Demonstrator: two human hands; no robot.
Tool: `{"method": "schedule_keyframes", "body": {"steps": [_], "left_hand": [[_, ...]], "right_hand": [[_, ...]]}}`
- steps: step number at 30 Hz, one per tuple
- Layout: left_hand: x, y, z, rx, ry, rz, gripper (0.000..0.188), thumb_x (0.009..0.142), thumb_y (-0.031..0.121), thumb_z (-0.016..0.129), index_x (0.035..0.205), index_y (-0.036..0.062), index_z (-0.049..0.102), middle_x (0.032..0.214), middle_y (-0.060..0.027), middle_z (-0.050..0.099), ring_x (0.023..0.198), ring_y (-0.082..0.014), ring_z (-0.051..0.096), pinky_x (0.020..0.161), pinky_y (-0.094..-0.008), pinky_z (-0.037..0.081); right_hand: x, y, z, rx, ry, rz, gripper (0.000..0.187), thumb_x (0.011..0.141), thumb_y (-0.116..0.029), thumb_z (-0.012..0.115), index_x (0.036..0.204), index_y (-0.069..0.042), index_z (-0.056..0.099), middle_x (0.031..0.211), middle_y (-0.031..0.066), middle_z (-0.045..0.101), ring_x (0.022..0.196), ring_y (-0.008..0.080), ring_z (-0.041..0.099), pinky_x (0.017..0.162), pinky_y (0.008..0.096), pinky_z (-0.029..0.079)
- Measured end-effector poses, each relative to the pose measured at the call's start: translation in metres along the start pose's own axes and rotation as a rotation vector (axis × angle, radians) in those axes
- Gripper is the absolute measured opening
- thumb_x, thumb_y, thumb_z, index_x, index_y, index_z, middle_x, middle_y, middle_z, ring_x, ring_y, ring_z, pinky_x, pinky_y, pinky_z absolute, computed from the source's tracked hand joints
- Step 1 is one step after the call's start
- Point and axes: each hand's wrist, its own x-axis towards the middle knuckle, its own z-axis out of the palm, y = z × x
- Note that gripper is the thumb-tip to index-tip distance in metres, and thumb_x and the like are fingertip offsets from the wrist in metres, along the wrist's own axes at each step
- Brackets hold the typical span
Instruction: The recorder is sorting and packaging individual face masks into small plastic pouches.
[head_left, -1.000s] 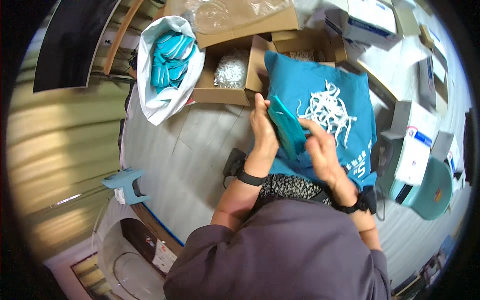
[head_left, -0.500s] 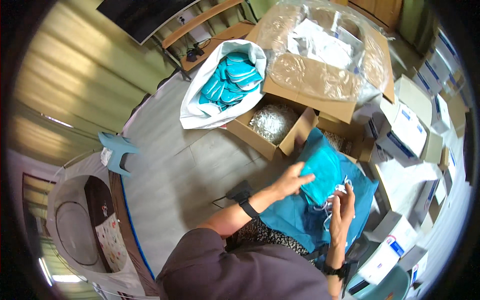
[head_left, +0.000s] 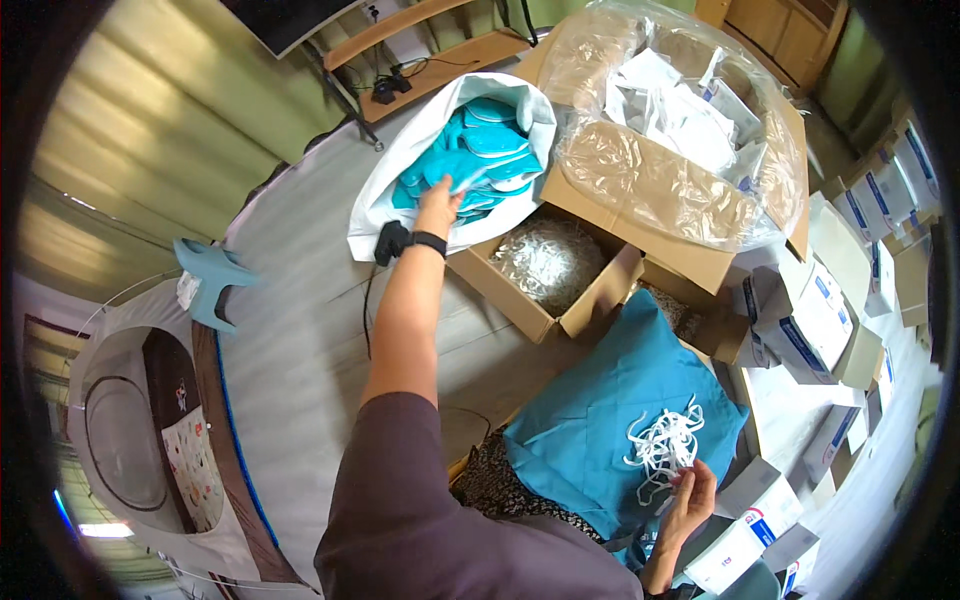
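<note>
My left hand [head_left: 440, 208] reaches into the open white sack [head_left: 368, 215], its fingers closed on a slightly blurred teal fabric piece [head_left: 452, 170]. Several more teal pieces [head_left: 492, 142] with white edges fill the sack. Over my lap lies a teal cloth [head_left: 590, 410], bearing a tangled bunch of thin white straps [head_left: 665, 440]. At the bunch's near edge, my right hand [head_left: 688, 502] has thumb and fingertips pinched together on the strap ends.
An open carton [head_left: 520, 300] holding a clear, shiny bundle stands beside the sack. Behind it, a large plastic-lined carton [head_left: 630, 190] contains white packets. Several white boxes [head_left: 810, 310] are piled at right. A blue-grey stool [head_left: 212, 285] stands at left.
My left hand has gone from my lap up and left into the sack with a teal piece. My right hand has dropped slightly, and the white straps now lie exposed on the cloth.
</note>
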Motion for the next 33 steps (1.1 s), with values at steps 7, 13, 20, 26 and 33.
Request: {"method": "schedule_keyframes", "body": {"steps": [7,13,20,26,33], "left_hand": [[0.033,-0.007,-0.014,1.449,-0.041,1.018,0.034,0.083,0.017,0.074,0.112,0.0031,0.064,0.097,-0.0151,0.065,0.082,-0.028,0.064,0.067,-0.0415,0.053],[-0.032,-0.055,0.028,1.133,0.493,0.74,0.057,0.081,0.019,0.078,0.125,-0.0085,0.053,0.12,-0.0204,0.062,0.106,-0.0331,0.063,0.094,-0.0396,0.051],[-0.309,-0.172,0.081,1.025,-1.08,0.717,0.071,0.076,0.019,0.085,0.133,0.0001,0.048,0.142,-0.015,0.049,0.125,-0.0266,0.053,0.098,-0.0368,0.048],[-0.435,-0.239,0.066,1.041,-1.634,0.555,0.12,0.053,0.03,0.096,0.15,0.0047,0.031,0.144,-0.0192,0.043,0.129,-0.0352,0.047,0.11,-0.0435,0.038],[-0.469,-0.239,0.026,0.923,-1.402,0.039,0.043,0.081,-0.004,0.068,0.123,0.0015,0.06,0.107,-0.009,0.067,0.097,-0.0203,0.065,0.087,-0.0313,0.053]], "right_hand": [[0.008,-0.029,-0.006,-0.54,0.085,-0.382,0.022,0.094,0.001,0.059,0.115,-0.001,0.064,0.094,0.009,0.067,0.081,0.0165,0.064,0.07,0.027,0.049],[0.04,-0.027,-0.033,-0.469,-0.012,-0.067,0.065,0.083,-0.011,0.076,0.142,-0.008,0.047,0.131,0.0142,0.056,0.111,0.0224,0.057,0.084,0.0333,0.048],[0.05,-0.041,-0.022,-0.828,-0.52,-0.169,0.141,0.041,-0.021,0.096,0.157,-0.015,0.017,0.158,0.0232,0.021,0.138,0.0426,0.037,0.109,0.0483,0.04],[0.054,0.015,0.009,-0.369,-0.447,-0.009,0.038,0.07,0.002,0.067,0.108,-0.001,0.066,0.093,0.0131,0.069,0.08,0.0235,0.065,0.074,0.0317,0.051],[0.001,-0.037,0.004,0.537,-0.569,0.28,0.039,0.088,0.001,0.064,0.127,0.001,0.06,0.112,0.0048,0.066,0.103,0.0127,0.059,0.087,0.0263,0.048]]}}
